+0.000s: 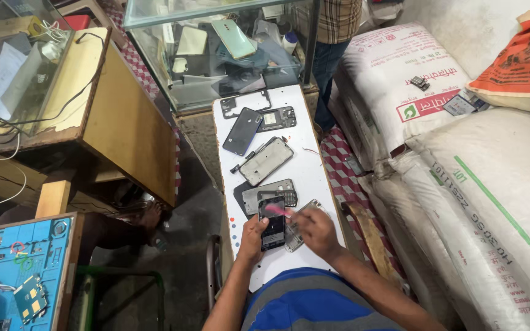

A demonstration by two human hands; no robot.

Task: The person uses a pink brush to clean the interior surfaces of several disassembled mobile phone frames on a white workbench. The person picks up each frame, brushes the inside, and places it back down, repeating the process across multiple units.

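Observation:
My left hand (253, 236) grips the lower left edge of an opened black phone (272, 224) lying on a narrow white board (305, 171). My right hand (315, 231) holds a small pink tool (275, 210) whose tip rests on the phone's upper part. A clear phone frame (297, 228) lies under my right hand. Just beyond are a grey phone back panel (269, 194), a silver phone chassis (266, 161), a dark blue phone cover (242, 130) and two black frames (275, 118).
A glass display case (219, 46) with phones stands at the board's far end, a person (332, 43) beside it. Large white sacks (461, 165) lie to the right. A wooden desk (124, 116) and a blue repair mat (16, 270) are on the left.

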